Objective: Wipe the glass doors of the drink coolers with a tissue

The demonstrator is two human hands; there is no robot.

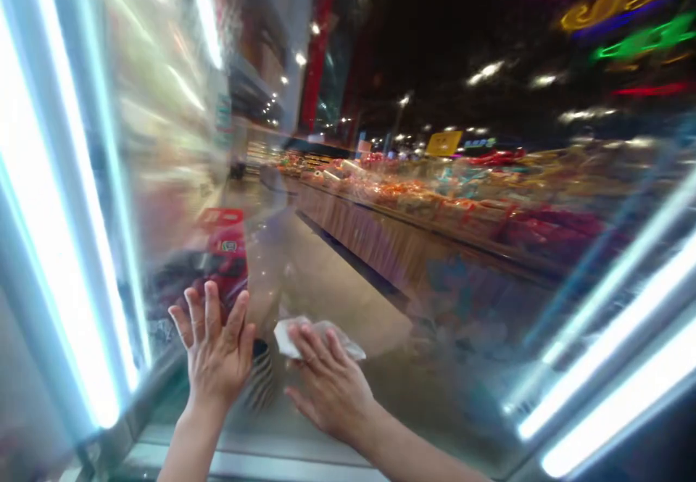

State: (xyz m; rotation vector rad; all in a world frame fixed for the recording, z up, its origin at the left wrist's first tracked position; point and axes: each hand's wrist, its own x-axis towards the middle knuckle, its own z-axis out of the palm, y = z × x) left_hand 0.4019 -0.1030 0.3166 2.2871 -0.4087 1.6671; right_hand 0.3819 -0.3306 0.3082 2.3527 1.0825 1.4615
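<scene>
A transparent glass pane [337,286] stands in front of me, with faint reflections in it. My left hand [214,355] lies on the pane with its fingers spread and holds nothing. To the right of it, my right hand [329,384] presses a folded white tissue [291,337] flat against the glass under its fingers. The tissue sticks out past the fingertips on both sides. A dark striped patch [261,373] shows through or in the glass between the hands; what it is I cannot tell.
Bright tube lights [65,214] run along the left side and more tube lights [603,366] along the right. A pale frame edge [261,464] borders the pane below. Beyond the glass are a red box [231,250] and a long display counter [370,243] heaped with goods, all blurred.
</scene>
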